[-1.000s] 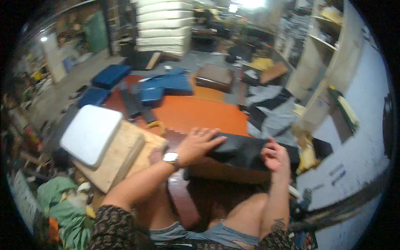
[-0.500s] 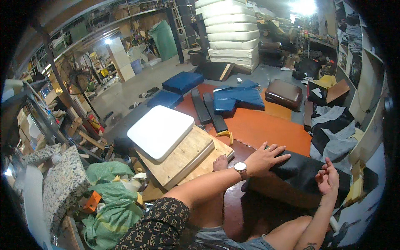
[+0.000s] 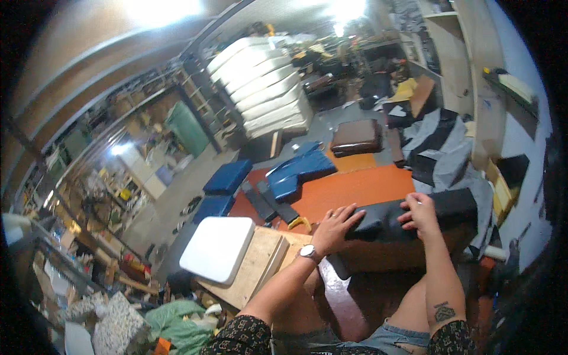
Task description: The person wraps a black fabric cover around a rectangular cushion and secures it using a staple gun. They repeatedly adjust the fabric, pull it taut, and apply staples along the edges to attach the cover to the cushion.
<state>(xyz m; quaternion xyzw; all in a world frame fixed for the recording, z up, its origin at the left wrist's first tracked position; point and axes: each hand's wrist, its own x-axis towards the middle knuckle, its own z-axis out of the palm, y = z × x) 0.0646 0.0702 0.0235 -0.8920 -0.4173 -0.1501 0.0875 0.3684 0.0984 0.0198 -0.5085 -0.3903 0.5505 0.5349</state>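
A long block-shaped cushion with a black cover (image 3: 452, 207) and a brown lower side lies across in front of my legs. My left hand (image 3: 336, 229), with a watch on its wrist, rests flat on the left end of the cover, fingers spread. Above the middle of the same cover is my right hand (image 3: 421, 214); its fingers are loosely bent and apart, and nothing in them can be made out. Beyond the cushion spreads an orange sheet (image 3: 355, 186). A yellow-handled tool (image 3: 300, 223) lies near my left hand.
To the left, a white padded square (image 3: 217, 248) lies on wooden boards (image 3: 263, 260). Blue cushions (image 3: 228, 176), a blue cover piece (image 3: 302, 171), dark strips (image 3: 258, 202) and a brown cushion (image 3: 356, 137) lie farther off. Grey-black cloth (image 3: 435, 148) is heaped at right.
My right hand has moved from beyond the cushion's right end to over its cover. My left hand stays on the left end. The view has tilted and turned toward the right.
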